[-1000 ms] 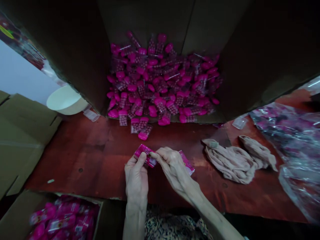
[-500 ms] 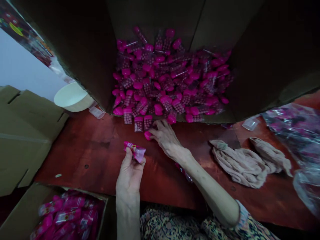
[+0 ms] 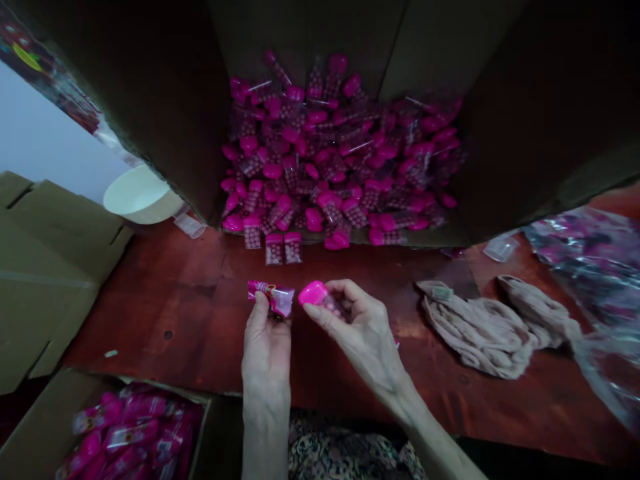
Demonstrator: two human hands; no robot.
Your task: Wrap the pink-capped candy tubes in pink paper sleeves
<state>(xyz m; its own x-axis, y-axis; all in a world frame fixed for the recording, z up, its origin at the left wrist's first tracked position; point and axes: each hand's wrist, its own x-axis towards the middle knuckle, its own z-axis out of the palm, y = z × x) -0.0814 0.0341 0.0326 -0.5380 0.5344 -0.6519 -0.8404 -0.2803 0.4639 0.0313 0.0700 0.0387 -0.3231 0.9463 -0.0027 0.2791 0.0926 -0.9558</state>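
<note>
Back from the foot of the heap (image 3: 340,147), the right hand (image 3: 363,340) has picked up one pink-capped clear pack (image 3: 314,293) and raised it beside the left hand (image 3: 266,333).

Filling the far side of the bench, a large open cardboard carton (image 3: 150,100) holds that heap of identical packs, with its front edge just above a red-brown wooden tabletop (image 3: 150,300). Flattened cardboard flaps (image 3: 50,267) lie off to the left, and a white bowl (image 3: 140,193) sits past the carton's corner. A second carton (image 3: 215,433) at the lower left is full of wrapped pink packets (image 3: 130,433). To the right lie a sheet of crinkled clear plastic (image 3: 590,267) and a crumpled beige cloth (image 3: 475,330).

Two stray packs (image 3: 283,248) sit at the heap's front edge. The left fingers curl behind a wrapped pink packet (image 3: 273,298), with the thumb pressed against it. The right thumb and fingertips (image 3: 330,288) pinch nearly closed on the pack, which sits just beside that packet, not touching it.
</note>
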